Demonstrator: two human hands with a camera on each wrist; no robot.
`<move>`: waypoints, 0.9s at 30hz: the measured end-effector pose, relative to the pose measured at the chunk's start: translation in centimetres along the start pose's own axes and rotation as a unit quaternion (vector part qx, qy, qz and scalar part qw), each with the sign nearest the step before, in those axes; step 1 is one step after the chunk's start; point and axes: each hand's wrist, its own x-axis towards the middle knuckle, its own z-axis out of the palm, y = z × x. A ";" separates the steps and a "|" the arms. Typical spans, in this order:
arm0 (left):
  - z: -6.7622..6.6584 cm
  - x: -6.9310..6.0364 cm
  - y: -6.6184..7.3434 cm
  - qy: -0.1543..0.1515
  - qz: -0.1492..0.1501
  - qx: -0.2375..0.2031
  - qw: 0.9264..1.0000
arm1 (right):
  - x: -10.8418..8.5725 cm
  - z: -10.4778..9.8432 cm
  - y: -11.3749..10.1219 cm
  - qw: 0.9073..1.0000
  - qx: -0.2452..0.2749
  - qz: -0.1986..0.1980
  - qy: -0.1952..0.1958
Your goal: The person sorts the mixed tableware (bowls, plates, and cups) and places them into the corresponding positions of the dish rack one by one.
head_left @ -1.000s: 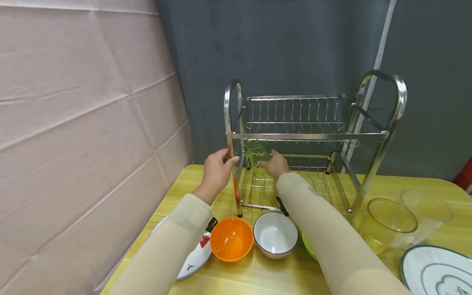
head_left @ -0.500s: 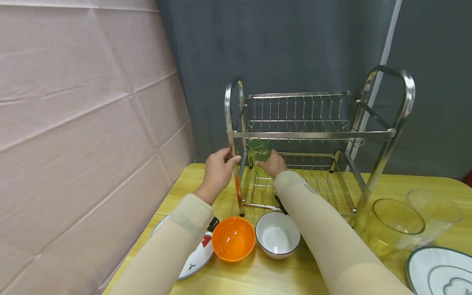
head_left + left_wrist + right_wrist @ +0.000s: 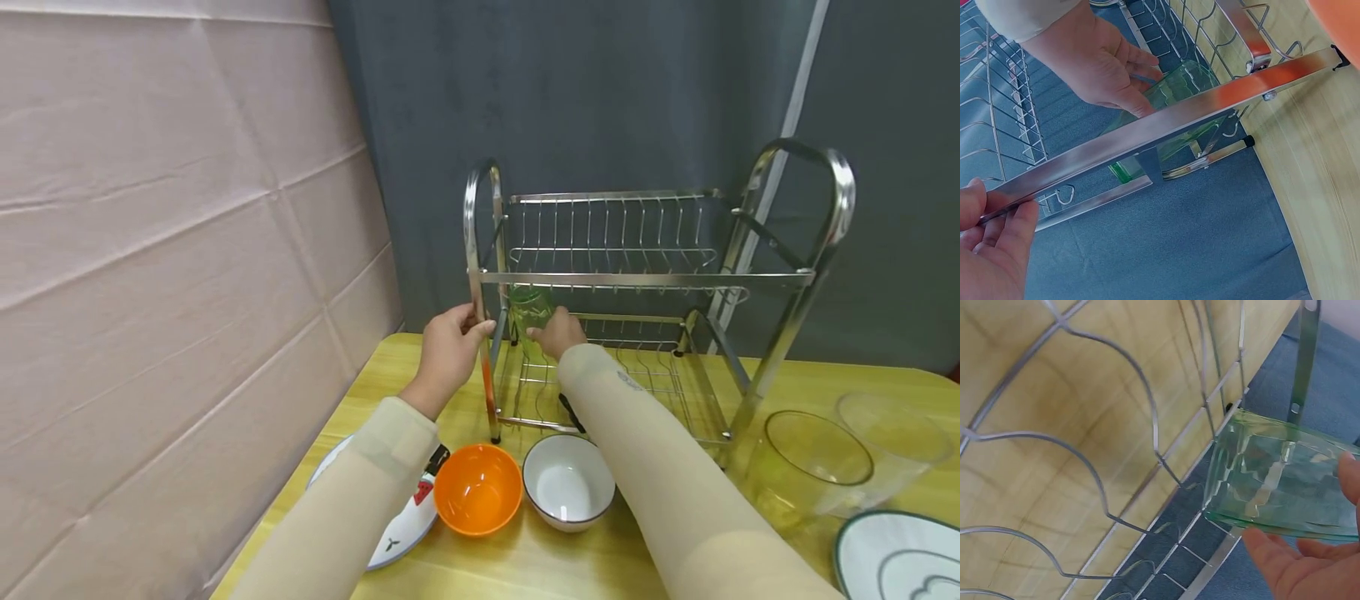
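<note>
A two-tier metal dish rack [image 3: 645, 277] stands on the wooden table. My left hand [image 3: 447, 350] pinches its front left upright between thumb and fingers, which the left wrist view shows close up. My right hand [image 3: 557, 333] reaches between the tiers and holds a clear green glass [image 3: 531, 307] at the left end of the lower tier. In the right wrist view, the thumb and fingers lie on opposite sides of the glass [image 3: 1291, 481], its far end at the lower wire basket [image 3: 1175, 450]. Whether the glass bears on the wires I cannot tell.
In front of the rack sit an orange bowl [image 3: 477, 490] and a white bowl [image 3: 567, 482]. A patterned plate [image 3: 408, 533] lies partly under my left sleeve. To the right are a yellow glass [image 3: 810, 467], a clear glass [image 3: 896, 433] and a green-rimmed plate [image 3: 900, 550].
The head view has shifted slightly, so the rack and tableware appear farther right. Both hands keep their holds, and the green glass has barely moved. A green bowl edge is now hidden by my right sleeve.
</note>
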 end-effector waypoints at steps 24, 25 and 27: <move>0.0 -0.2 0.2 0.005 0.006 0.001 1.000 | 0.6 -0.6 0.3 1.000 0.008 0.012 -0.010; 0.0 -0.2 0.2 0.006 0.006 0.002 1.000 | 0.7 -0.6 0.5 1.000 0.010 0.013 -0.013; 0.0 -0.2 0.2 0.007 0.009 0.005 1.000 | 0.9 -0.8 0.7 1.000 0.013 0.013 -0.017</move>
